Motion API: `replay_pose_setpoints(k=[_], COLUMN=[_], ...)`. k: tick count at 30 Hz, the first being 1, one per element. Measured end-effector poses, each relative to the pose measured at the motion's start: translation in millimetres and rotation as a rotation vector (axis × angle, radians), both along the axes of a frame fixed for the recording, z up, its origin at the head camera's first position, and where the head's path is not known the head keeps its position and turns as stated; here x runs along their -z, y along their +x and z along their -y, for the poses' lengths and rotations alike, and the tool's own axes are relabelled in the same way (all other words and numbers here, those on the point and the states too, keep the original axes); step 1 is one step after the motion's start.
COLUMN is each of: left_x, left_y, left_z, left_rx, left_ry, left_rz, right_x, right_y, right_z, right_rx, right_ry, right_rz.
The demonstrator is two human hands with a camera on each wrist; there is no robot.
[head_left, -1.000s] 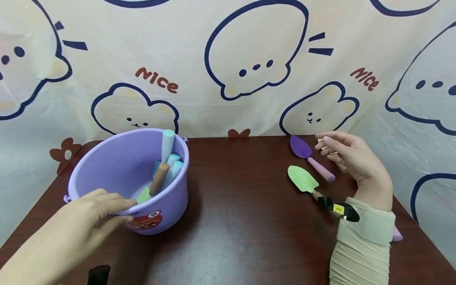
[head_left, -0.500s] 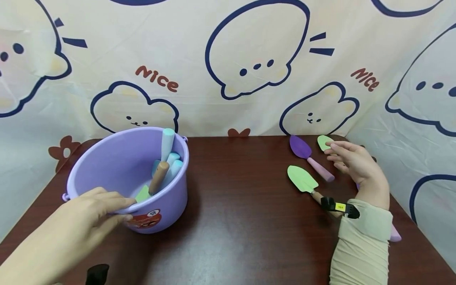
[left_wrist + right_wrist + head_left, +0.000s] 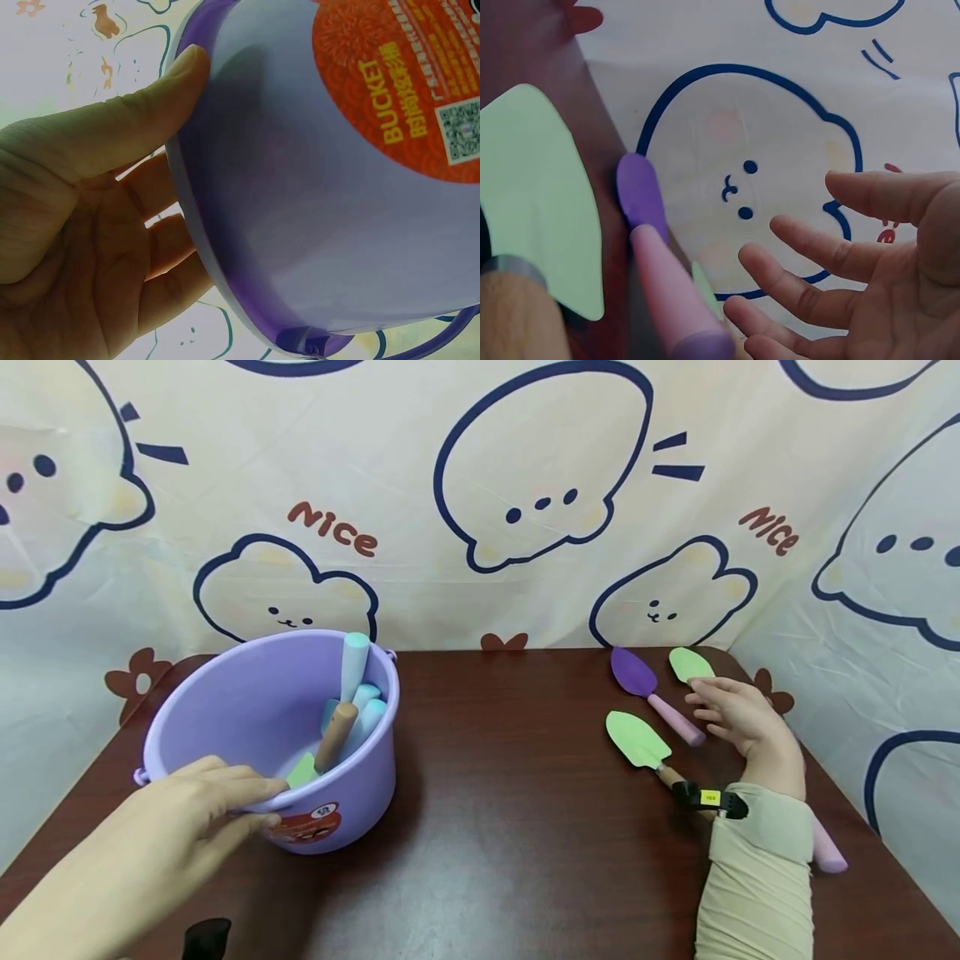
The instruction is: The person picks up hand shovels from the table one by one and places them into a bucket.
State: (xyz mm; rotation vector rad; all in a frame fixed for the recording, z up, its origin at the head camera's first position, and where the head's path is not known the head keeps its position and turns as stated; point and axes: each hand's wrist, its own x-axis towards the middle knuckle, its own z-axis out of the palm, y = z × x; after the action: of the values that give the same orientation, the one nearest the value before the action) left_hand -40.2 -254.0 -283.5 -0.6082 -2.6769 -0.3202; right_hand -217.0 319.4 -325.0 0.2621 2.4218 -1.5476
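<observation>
A purple bucket stands at the left of the table. My left hand grips its near rim, thumb outside and fingers over the edge, as the left wrist view also shows. Inside lean several light blue handles and a trowel with a wooden handle. At the right, my right hand hovers with spread fingers, holding nothing. Its fingertips are right by a small green trowel, whose handle is hidden behind the hand. A purple trowel with a pink handle and a larger green trowel lie to its left.
Another pink handle shows beside the right sleeve, its other end hidden. A patterned cloth hangs along the table's back and sides. Brown tabletop lies between the bucket and the trowels.
My right hand has moved down and slightly toward me, away from the back edge, uncovering the small green trowel's blade. My left hand has stayed on the bucket rim.
</observation>
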Motion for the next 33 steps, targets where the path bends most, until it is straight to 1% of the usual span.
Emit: replay_pose_setpoints(k=[4, 10, 15, 22, 28, 33], left_x=[0.0, 0.5, 0.8, 1.7, 0.6, -1.4], left_y=[0.0, 0.2, 0.4, 1.4, 0.6, 0.5], left_z=[0, 1, 0, -1, -1, -2], left_rx=[0.003, 0.005, 0.007, 0.001, 0.0, -0.021], left_ry=[0.003, 0.004, 0.002, 0.004, -0.001, 0.004], left_rz=[-0.004, 0.0, -0.002, 0.004, 0.006, 0.039], right_x=[6.9, 13.5, 18.0, 24.5, 25.8, 23.7], right_y=[-0.5, -1.9, -2.0, -0.7, -2.2, -4.5], right_z=[0, 2, 1, -2, -1, 1], right_rx=[-0.001, -0.023, -0.004, 0.023, -0.021, -0.027], right_ry=[0.03, 0.04, 0.046, 0.07, 0.1, 0.098], right_rz=[0.036, 0.097, 0.132, 0.154, 0.162, 0.16])
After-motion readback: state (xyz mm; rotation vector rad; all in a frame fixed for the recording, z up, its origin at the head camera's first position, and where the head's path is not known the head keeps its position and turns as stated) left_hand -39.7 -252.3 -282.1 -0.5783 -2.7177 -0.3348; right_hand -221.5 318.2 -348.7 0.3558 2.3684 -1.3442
